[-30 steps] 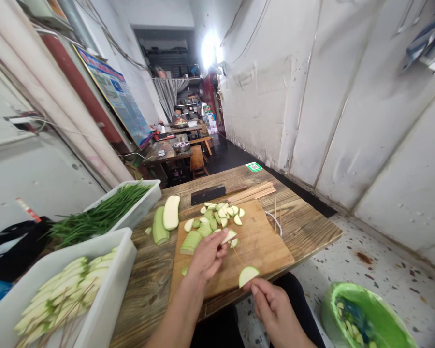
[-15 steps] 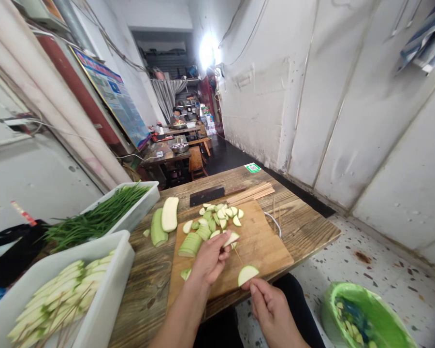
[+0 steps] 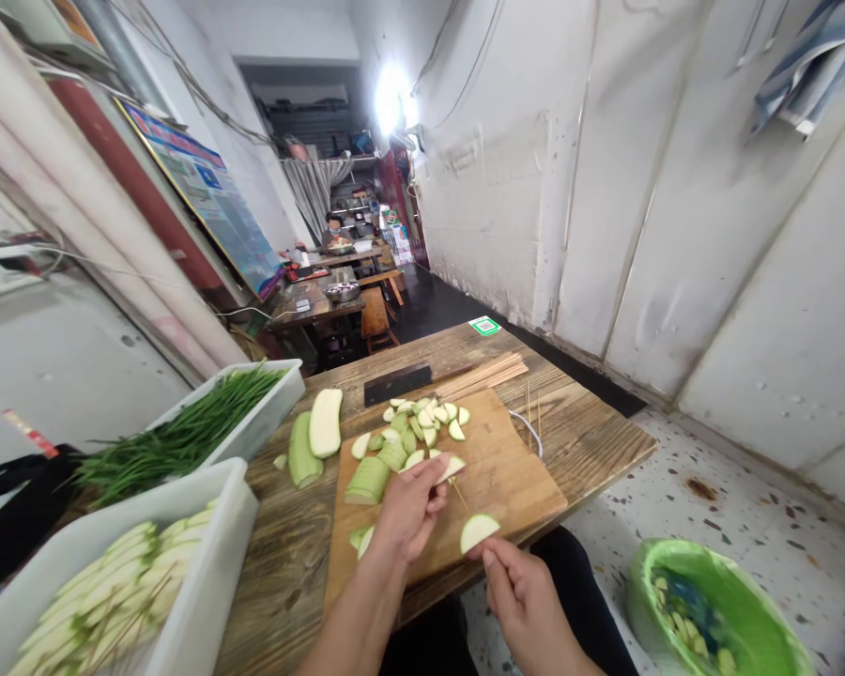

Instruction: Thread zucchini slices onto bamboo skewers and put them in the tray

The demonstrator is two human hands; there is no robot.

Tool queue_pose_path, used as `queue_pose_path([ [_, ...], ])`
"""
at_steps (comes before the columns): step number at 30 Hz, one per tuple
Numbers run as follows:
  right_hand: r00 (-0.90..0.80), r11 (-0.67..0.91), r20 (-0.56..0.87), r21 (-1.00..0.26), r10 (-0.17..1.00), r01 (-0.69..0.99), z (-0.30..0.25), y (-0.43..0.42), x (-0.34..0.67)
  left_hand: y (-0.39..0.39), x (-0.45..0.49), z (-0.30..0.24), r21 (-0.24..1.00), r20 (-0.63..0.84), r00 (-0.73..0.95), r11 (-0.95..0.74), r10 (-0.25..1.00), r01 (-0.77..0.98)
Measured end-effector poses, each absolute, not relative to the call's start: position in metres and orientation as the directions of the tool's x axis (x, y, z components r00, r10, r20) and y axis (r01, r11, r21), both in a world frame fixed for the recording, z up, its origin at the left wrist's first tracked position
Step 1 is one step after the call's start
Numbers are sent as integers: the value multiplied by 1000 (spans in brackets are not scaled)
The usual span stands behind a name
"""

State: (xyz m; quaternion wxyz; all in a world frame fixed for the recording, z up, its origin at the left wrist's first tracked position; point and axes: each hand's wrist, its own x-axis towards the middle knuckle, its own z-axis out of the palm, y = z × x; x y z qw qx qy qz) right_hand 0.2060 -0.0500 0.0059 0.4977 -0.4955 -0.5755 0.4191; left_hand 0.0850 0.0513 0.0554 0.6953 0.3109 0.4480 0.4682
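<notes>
My left hand (image 3: 407, 512) pinches a pale green squash slice (image 3: 451, 467) over the wooden cutting board (image 3: 507, 479). My right hand (image 3: 521, 596) pinches a thin bamboo skewer (image 3: 458, 494) near the board's front edge; one slice (image 3: 479, 531) sits threaded on it just above my fingers. The skewer's tip points up toward the slice in my left hand. A heap of cut slices (image 3: 422, 422) and a fanned stack (image 3: 367, 477) lie further back on the board.
Two squash halves (image 3: 315, 434) lie left of the board. A cleaver (image 3: 401, 380) and spare skewers (image 3: 489, 373) lie behind it. White tubs hold chives (image 3: 183, 432) and skewered squash (image 3: 113, 591). A green-lined bin (image 3: 711, 610) stands on the floor at right. A person sits far down the corridor.
My left hand has brought its slice a little closer to the skewer tip. The camera has tilted slightly; my right hand has barely moved.
</notes>
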Motion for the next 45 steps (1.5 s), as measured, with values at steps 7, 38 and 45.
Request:
queue_pose_path([
  [7,-6,194,197,-957,980,216,6,-49,204,50,86,56,862,-330,141,359,933,-359],
  [38,-29,334,339,-905,940,262,0,-47,199,31,96,63,748,-339,52,303,939,-590],
  [45,34,309,332,-905,943,292,4,-44,201,25,108,56,741,-377,59,340,924,-580],
])
